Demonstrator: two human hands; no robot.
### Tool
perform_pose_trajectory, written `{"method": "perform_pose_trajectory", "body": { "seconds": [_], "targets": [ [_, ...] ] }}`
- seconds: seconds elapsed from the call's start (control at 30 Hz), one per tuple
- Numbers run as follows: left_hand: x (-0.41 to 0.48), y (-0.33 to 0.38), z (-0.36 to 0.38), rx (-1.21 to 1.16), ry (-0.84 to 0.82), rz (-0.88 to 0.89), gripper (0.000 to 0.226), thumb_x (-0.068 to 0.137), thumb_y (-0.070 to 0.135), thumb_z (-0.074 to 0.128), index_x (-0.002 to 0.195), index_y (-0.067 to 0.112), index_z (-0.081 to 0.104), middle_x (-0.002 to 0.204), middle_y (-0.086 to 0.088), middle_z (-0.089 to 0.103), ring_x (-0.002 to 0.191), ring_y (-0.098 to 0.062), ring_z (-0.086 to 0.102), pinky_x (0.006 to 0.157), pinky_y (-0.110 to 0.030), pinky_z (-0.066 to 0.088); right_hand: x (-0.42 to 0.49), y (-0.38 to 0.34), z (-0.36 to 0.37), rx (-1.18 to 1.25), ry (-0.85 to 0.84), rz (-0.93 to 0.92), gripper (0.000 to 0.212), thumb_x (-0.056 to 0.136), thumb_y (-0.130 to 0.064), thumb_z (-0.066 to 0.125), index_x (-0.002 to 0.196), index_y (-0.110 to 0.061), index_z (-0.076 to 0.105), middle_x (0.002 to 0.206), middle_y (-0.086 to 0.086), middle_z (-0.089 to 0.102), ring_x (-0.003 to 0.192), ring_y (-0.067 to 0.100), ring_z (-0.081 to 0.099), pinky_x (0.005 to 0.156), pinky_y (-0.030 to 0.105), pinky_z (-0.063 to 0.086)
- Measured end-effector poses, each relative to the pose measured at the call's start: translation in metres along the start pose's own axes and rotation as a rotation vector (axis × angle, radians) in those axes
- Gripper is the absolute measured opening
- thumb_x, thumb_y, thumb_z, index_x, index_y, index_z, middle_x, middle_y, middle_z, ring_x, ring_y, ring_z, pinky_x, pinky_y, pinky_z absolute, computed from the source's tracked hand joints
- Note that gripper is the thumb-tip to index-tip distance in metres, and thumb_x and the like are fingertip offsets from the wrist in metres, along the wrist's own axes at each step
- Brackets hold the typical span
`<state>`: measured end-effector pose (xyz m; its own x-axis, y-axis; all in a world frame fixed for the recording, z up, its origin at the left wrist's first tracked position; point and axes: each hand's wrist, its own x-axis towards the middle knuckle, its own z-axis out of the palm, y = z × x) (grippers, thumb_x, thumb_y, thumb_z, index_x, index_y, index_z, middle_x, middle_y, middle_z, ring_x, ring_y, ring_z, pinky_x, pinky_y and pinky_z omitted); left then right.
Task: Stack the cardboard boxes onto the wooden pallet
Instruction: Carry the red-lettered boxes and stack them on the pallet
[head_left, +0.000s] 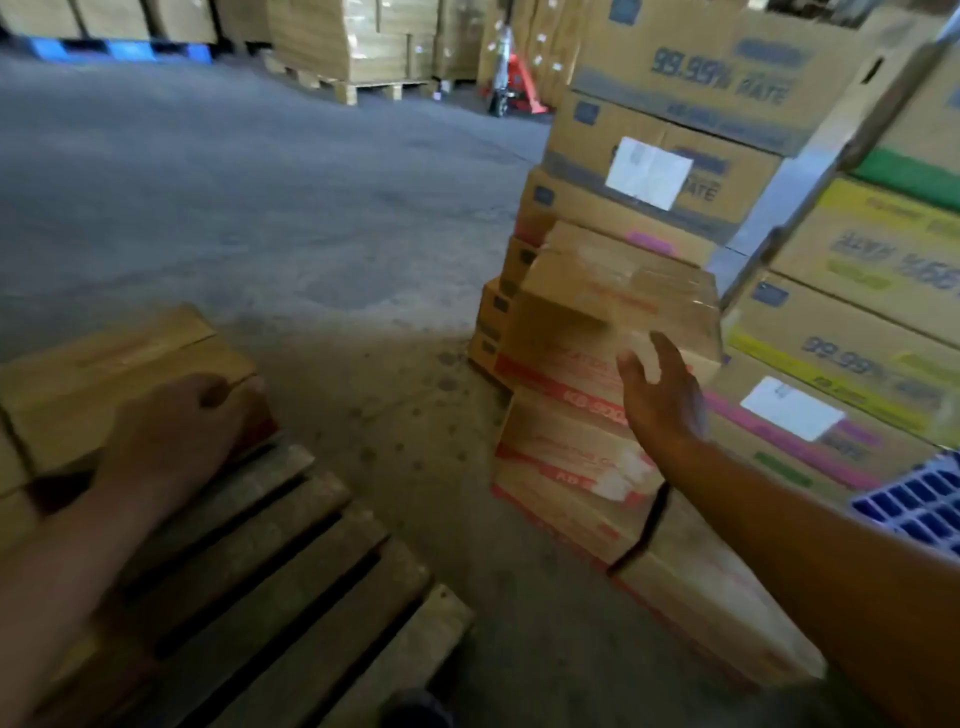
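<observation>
- Grips w/ L hand (171, 431) the cardboard box (119, 364) at far-L edge of wooden pallet (291, 561).
- Holds R hand (662, 395) released, fingers spread, just before red-print box stack (566, 467) on floor (410, 447), R of pallet.

a grey concrete floor (260, 208), stained in spots, spreads beyond the fingers (670, 353) of the right hand (662, 395). well past them stand wrapped pallet loads (353, 47), a blue pallet (124, 52) and an orange pallet jack (511, 83).
</observation>
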<state>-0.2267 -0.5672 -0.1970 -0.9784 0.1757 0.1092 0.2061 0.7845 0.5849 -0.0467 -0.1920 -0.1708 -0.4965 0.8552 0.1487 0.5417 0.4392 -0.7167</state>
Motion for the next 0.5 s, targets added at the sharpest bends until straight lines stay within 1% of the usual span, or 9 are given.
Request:
{"method": "perform_pose_trajectory", "body": {
  "seconds": [0.07, 0.1, 0.17, 0.23, 0.33, 0.43, 0.5],
  "targets": [
    [0.013, 0.062, 0.02, -0.043, -0.021, 0.092, 0.081, 0.078, 0.079, 0.038, 0.118, 0.017, 0.071, 0.118, -0.012, 0.071, 0.107, -0.038, 0.063, 0.081, -0.041, 0.043, 0.025, 0.025, -0.032, -0.005, 0.065, 0.055, 0.059, 0.101, -0.05, 0.048, 0.155, -0.032, 0.033, 0.152, 0.013, 0.046, 0.136, 0.035, 0.046, 0.105, 0.041, 0.038],
    [0.02, 0.092, 0.037, -0.08, -0.045, 0.131, 0.078, 0.082, 0.075, 0.045, 0.123, 0.014, 0.069, 0.122, -0.013, 0.069, 0.111, -0.038, 0.062, 0.083, -0.041, 0.042, 0.039, 0.041, -0.047, -0.012, 0.098, 0.091, 0.06, 0.1, -0.051, 0.048, 0.155, -0.032, 0.032, 0.152, 0.014, 0.047, 0.135, 0.036, 0.046, 0.104, 0.043, 0.039],
    [0.031, 0.139, 0.073, -0.154, -0.078, 0.178, 0.068, 0.09, 0.063, 0.057, 0.13, 0.009, 0.064, 0.127, -0.016, 0.066, 0.116, -0.038, 0.06, 0.089, -0.041, 0.043, 0.062, 0.072, -0.063, 0.003, 0.144, 0.162, 0.065, 0.099, -0.053, 0.049, 0.156, -0.029, 0.031, 0.152, 0.015, 0.046, 0.137, 0.037, 0.044, 0.106, 0.044, 0.037],
    [0.042, 0.179, 0.114, -0.197, -0.101, 0.197, 0.064, 0.093, 0.055, 0.058, 0.136, 0.007, 0.059, 0.132, -0.018, 0.063, 0.121, -0.038, 0.057, 0.096, -0.042, 0.042, 0.089, 0.103, -0.067, 0.041, 0.182, 0.238, 0.071, 0.097, -0.057, 0.051, 0.156, -0.025, 0.03, 0.154, 0.015, 0.043, 0.139, 0.037, 0.041, 0.109, 0.044, 0.036],
    [0.06, 0.229, 0.178, -0.228, -0.085, 0.204, 0.073, 0.093, 0.057, 0.057, 0.143, 0.005, 0.049, 0.143, -0.019, 0.054, 0.13, -0.037, 0.049, 0.105, -0.045, 0.038, 0.129, 0.142, -0.055, 0.09, 0.198, 0.328, 0.079, 0.093, -0.063, 0.053, 0.155, -0.018, 0.032, 0.154, 0.014, 0.043, 0.139, 0.037, 0.042, 0.108, 0.041, 0.036],
    [0.085, 0.258, 0.233, -0.263, -0.04, 0.146, 0.085, 0.089, 0.064, 0.058, 0.148, 0.006, 0.041, 0.15, -0.017, 0.046, 0.136, -0.036, 0.043, 0.109, -0.046, 0.035, 0.162, 0.165, -0.025, 0.165, 0.153, 0.331, 0.082, 0.091, -0.069, 0.052, 0.154, -0.02, 0.034, 0.156, 0.008, 0.04, 0.14, 0.032, 0.041, 0.109, 0.039, 0.035],
    [0.108, 0.27, 0.264, -0.301, 0.005, 0.082, 0.093, 0.083, 0.071, 0.06, 0.149, 0.008, 0.038, 0.152, -0.015, 0.044, 0.139, -0.034, 0.041, 0.111, -0.045, 0.034, 0.182, 0.178, -0.005, 0.226, 0.104, 0.335, 0.084, 0.09, -0.071, 0.051, 0.155, -0.021, 0.032, 0.159, 0.006, 0.035, 0.142, 0.03, 0.039, 0.11, 0.041, 0.035]
  ]
}}
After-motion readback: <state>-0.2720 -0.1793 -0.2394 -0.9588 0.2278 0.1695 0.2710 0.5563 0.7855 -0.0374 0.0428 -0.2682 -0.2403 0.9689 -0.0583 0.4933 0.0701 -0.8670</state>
